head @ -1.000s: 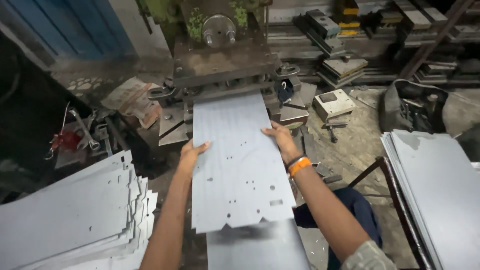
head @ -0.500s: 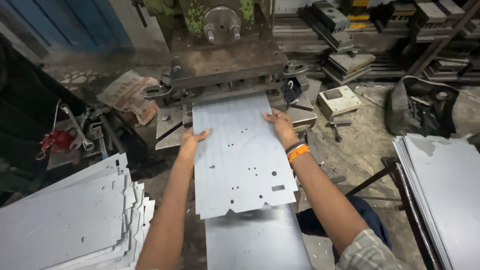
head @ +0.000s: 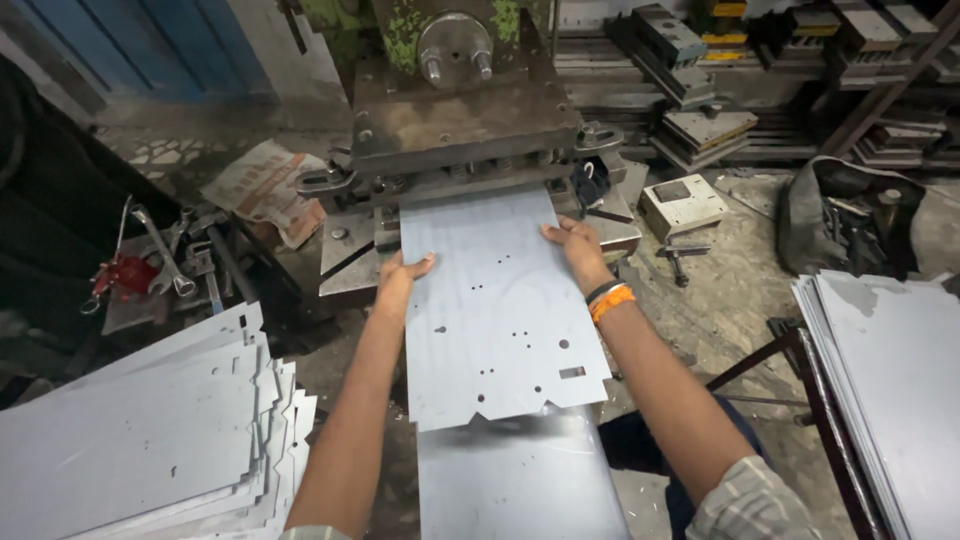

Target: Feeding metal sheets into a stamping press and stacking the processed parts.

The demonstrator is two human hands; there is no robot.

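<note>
With its far edge tucked under the die block, the flat grey punched sheet-metal panel (head: 495, 310) lies lengthwise on the press bed, near end overhanging a plain grey metal sheet (head: 515, 480) below it. Holes and one rectangular slot sit in the near half; near edge is notched.

Left hand (head: 400, 275) lies flat on the panel's left edge, fingers spread on top, thumb side at the edge. Right hand (head: 575, 250) presses on the right edge near the die, fingers extended, orange-and-black bands on the wrist. Neither is closed in a full grip; both steady it by the edges.

Judgement: feed/position step at the rusty green-painted press (head: 460, 110). A next hit would need the panel square against its stops and both hands clear of the die.

Around: stack of punched grey panels (head: 140, 430) at left, stack of blank grey sheets (head: 890, 380) at right, spanners (head: 165, 255) on the left bench.
</note>
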